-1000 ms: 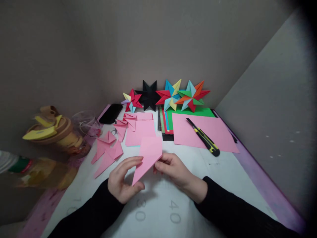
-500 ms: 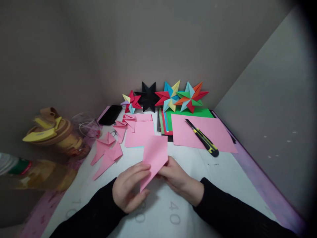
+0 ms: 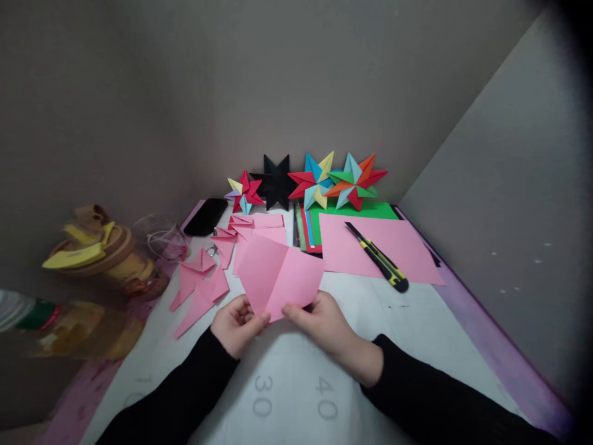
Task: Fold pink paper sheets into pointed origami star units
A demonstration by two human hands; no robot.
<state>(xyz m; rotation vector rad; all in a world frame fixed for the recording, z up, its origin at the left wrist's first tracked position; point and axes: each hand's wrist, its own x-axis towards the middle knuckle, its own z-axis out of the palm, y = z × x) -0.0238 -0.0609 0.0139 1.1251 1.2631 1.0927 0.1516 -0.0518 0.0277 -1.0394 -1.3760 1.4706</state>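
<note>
A creased pink sheet [image 3: 296,275] stands open above the white work surface [image 3: 370,408].
The left hand [image 3: 237,326] and right hand [image 3: 327,324] clamp its lower edge under their thumbs, apparently to keep both halves spread; the cutter [image 3: 377,257] lies apart.

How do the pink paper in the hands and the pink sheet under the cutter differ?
The held paper has a central crease; the pink sheet shows none. The held paper is raised between left hand and right hand, while the pink sheet lies under the cutter. The held paper looks smaller than the pink sheet. Both are pink.
</note>
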